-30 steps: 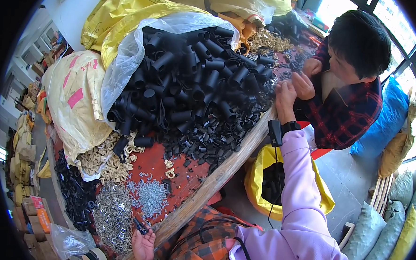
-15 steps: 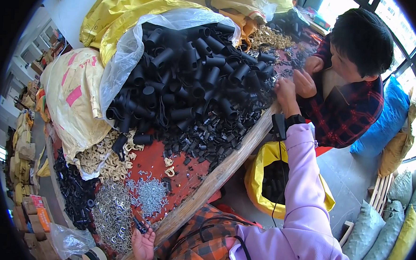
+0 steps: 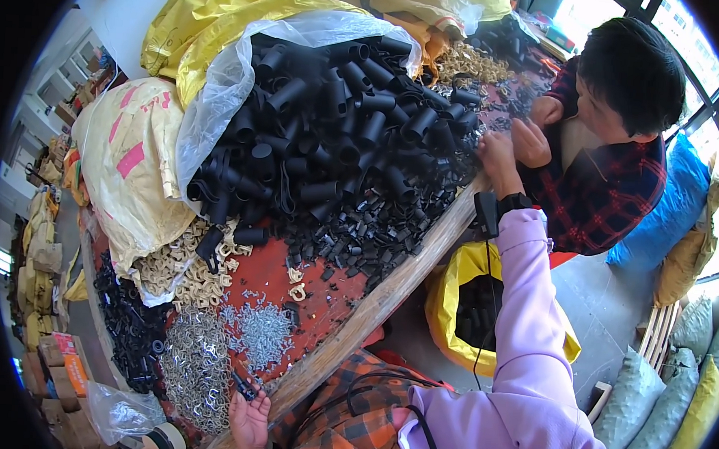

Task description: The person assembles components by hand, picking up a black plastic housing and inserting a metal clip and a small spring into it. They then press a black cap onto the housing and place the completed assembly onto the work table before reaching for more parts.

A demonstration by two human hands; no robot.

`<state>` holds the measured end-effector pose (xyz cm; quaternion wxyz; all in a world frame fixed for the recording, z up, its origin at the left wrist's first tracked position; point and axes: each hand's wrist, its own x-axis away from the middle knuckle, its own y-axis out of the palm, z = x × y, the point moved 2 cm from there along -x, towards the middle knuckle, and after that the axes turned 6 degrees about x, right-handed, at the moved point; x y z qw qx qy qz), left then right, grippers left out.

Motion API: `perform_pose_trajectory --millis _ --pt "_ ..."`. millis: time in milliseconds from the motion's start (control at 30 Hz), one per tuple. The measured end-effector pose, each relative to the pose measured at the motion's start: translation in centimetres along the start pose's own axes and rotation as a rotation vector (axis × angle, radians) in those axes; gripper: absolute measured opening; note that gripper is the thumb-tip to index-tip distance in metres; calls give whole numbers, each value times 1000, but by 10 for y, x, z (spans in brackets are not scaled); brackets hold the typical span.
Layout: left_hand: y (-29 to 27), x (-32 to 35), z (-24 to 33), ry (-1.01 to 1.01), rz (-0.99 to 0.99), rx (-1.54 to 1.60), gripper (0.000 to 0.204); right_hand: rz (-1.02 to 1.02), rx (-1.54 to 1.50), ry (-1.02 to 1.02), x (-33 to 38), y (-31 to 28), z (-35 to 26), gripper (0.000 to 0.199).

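Note:
My left hand (image 3: 250, 418) is low in the picture, by the table's near edge. Its fingers close round a small black part (image 3: 244, 387) with a shiny bit on it; the exact kind cannot be made out. Beside it lie heaps of metal rings or hooks (image 3: 196, 366) and small silvery screws (image 3: 258, 333). My right hand (image 3: 500, 157), in a lilac sleeve, reaches far right across the wooden edge. The fingers look bent together at the rim of the small black parts (image 3: 371, 237); anything in them is hidden. Black tubes (image 3: 324, 133) spill from a clear-lined sack.
A co-worker in a checked shirt (image 3: 613, 189) sits across, hands close to my right hand. The thick wooden edge (image 3: 380, 295) borders the red table. A yellow sack (image 3: 444, 310) holding black tubes stands below it. Beige plastic clips (image 3: 166, 267) lie at left. Full sacks (image 3: 639, 394) stand at right.
The view has shifted slightly. Both hands keep nearly the same places and poses, the left still holding the small black part.

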<state>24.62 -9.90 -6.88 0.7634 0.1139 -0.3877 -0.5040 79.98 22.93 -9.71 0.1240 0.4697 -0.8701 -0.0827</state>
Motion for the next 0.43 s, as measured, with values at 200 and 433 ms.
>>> perform_pose_trajectory --millis 200,433 --pt "0 3 0 2 -23 13 29 6 22 -27 2 1 3 9" --pt "-21 13 -1 13 -104 -9 31 -134 189 -159 37 13 6 11"
